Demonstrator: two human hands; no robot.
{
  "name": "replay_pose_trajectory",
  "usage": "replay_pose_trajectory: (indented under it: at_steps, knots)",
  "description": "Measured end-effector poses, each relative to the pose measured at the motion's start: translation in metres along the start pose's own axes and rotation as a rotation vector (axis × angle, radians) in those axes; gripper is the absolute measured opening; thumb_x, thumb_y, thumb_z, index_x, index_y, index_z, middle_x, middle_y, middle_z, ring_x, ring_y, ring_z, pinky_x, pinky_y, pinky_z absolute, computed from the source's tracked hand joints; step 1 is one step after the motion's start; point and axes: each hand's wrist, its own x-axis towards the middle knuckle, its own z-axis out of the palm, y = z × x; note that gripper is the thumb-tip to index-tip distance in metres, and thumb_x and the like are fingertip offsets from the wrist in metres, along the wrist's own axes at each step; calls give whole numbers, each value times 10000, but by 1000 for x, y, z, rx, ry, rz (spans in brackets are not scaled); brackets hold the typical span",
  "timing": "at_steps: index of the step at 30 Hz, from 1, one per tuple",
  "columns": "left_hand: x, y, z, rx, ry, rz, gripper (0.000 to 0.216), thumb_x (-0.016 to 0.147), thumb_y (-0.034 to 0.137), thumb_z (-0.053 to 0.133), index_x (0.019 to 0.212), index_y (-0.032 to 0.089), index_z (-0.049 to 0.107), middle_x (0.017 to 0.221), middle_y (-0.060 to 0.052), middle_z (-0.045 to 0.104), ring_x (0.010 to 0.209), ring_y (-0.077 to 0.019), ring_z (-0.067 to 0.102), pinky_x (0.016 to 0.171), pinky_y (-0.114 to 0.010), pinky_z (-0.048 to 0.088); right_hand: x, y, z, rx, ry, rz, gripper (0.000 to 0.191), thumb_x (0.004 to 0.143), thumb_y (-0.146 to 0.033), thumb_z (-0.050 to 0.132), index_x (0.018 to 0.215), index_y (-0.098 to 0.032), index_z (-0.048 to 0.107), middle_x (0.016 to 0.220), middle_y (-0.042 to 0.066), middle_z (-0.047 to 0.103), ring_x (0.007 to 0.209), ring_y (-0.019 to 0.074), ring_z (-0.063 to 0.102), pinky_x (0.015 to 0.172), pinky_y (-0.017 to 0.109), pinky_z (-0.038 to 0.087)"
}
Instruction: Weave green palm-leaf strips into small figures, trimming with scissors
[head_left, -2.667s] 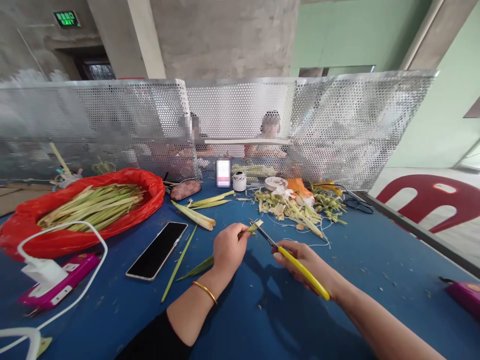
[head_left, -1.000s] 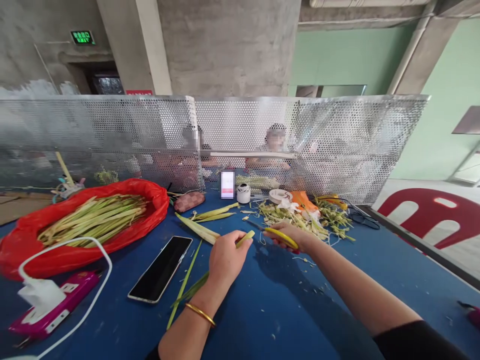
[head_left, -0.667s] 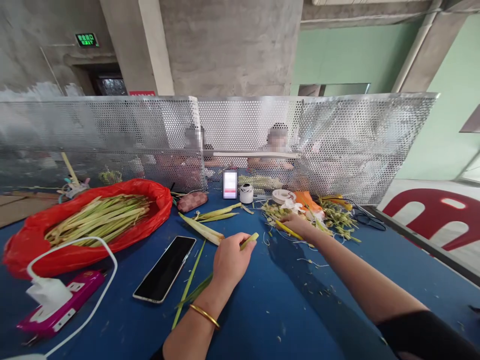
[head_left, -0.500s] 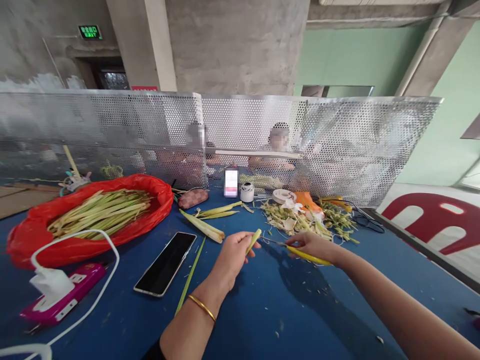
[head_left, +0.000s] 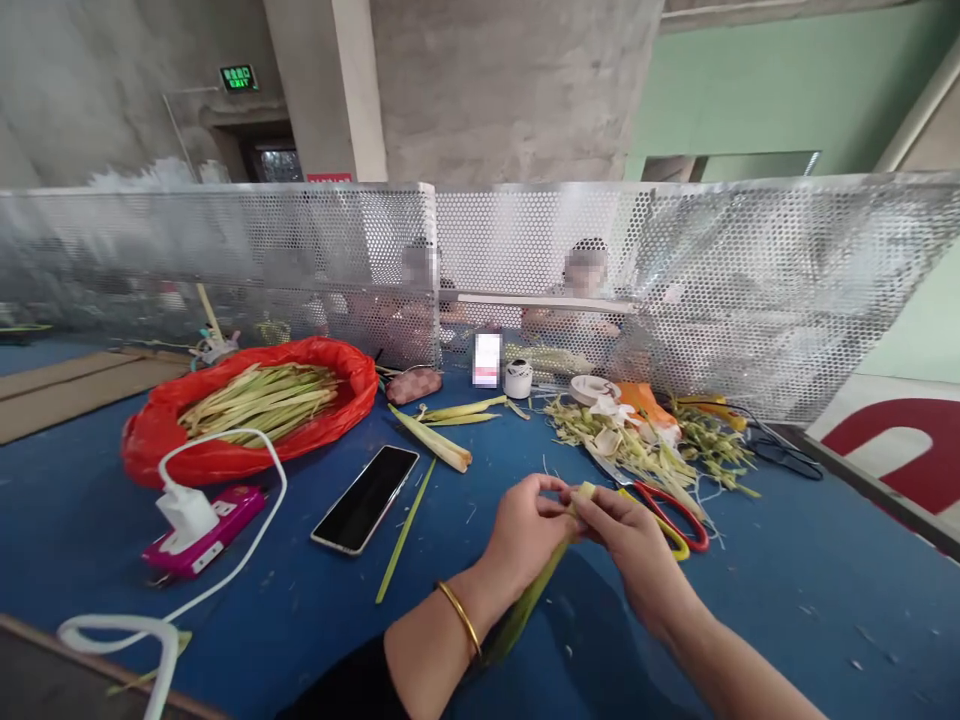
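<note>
My left hand (head_left: 525, 528) and my right hand (head_left: 628, 540) meet above the blue table (head_left: 300, 620). Both pinch the pale top end of one long green leaf stalk (head_left: 529, 598), which slants down toward my left wrist. Scissors with red and yellow handles (head_left: 660, 510) lie flat on the table just right of my right hand, and nobody holds them. A gold bangle sits on my left wrist.
A red bag of green stalks (head_left: 255, 405) lies at the left. A black phone (head_left: 366, 484), a pink power bank with white charger and cable (head_left: 202, 515), loose stalks (head_left: 439, 448) and a heap of trimmings (head_left: 637, 445) surround my hands. A perforated metal screen (head_left: 525, 270) stands behind, people beyond it.
My right hand reached to the trimmings heap, came back, laid the scissors down on the table and joined my left hand on the stalk. The camera view shifted left.
</note>
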Motion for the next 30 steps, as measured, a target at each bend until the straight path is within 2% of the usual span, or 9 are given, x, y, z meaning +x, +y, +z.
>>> replay_pose_trajectory:
  at_steps: [2, 4, 5, 9, 12, 16, 22, 26, 30]
  knots:
    - [1, 10, -16, 422, -32, 77, 302, 688, 361, 712, 945, 208, 670, 747, -60, 720, 742, -227, 672, 642, -278, 467, 2, 3, -7, 126, 77, 51, 312, 678, -475, 730, 727, -176, 653, 723, 23, 644, 695, 167, 599, 642, 259, 511]
    - [3, 24, -44, 905, 238, 103, 196, 779, 397, 608, 854, 241, 701, 860, -80, 732, 872, -244, 664, 725, -297, 455, 10, 5, -27, 246, 170, 92, 260, 694, -430, 725, 781, -192, 671, 795, 31, 657, 714, 160, 605, 597, 237, 524]
    - [5, 31, -61, 1119, 371, 10, 192, 800, 386, 574, 866, 260, 702, 914, -81, 731, 915, -248, 658, 754, -306, 451, 15, 5, -39, 291, 219, 94, 226, 710, -404, 713, 793, -198, 672, 790, 30, 654, 675, 147, 595, 544, 220, 518]
    - [16, 40, -119, 1265, 484, -251, 67, 600, 215, 705, 649, 171, 689, 871, -218, 710, 896, -376, 652, 727, -402, 462, 31, 6, -77, 422, 393, 107, 68, 760, -266, 650, 782, -203, 668, 716, 18, 604, 568, 116, 544, 435, 179, 491]
    - [20, 34, -137, 1267, 438, -350, 111, 474, 126, 723, 515, 183, 638, 722, -192, 704, 866, -382, 659, 719, -413, 466, 34, 8, -80, 424, 392, 144, 54, 771, -237, 630, 773, -192, 660, 691, 17, 584, 543, 109, 532, 425, 173, 493]
    - [12, 37, -127, 1161, 219, -375, 178, 475, 109, 667, 369, 192, 551, 444, -113, 603, 652, -316, 669, 635, -382, 477, 33, 12, -74, 368, 341, 150, 89, 758, -265, 653, 804, -188, 656, 695, 13, 587, 548, 108, 541, 454, 184, 505]
    - [-1, 46, -95, 916, -169, -242, 70, 594, 239, 618, 598, 196, 673, 527, -11, 658, 516, -166, 622, 517, -242, 468, 37, 13, -84, 279, 337, 59, 232, 718, -383, 689, 857, -199, 657, 641, 1, 580, 544, 136, 553, 428, 227, 468]
    - [7, 37, -91, 1040, 4, -131, 91, 636, 216, 607, 550, 199, 630, 486, -17, 624, 518, -174, 610, 545, -248, 427, 38, 12, -86, 344, 379, 25, 230, 688, -364, 726, 834, -210, 635, 662, 0, 595, 583, 139, 586, 494, 236, 515]
    - [13, 35, -80, 1111, 312, 48, 126, 743, 282, 581, 792, 225, 681, 861, -66, 712, 840, -213, 641, 670, -260, 410, 38, 11, -82, 389, 423, 9, 253, 645, -309, 760, 811, -215, 594, 742, 17, 640, 674, 158, 638, 551, 241, 547]
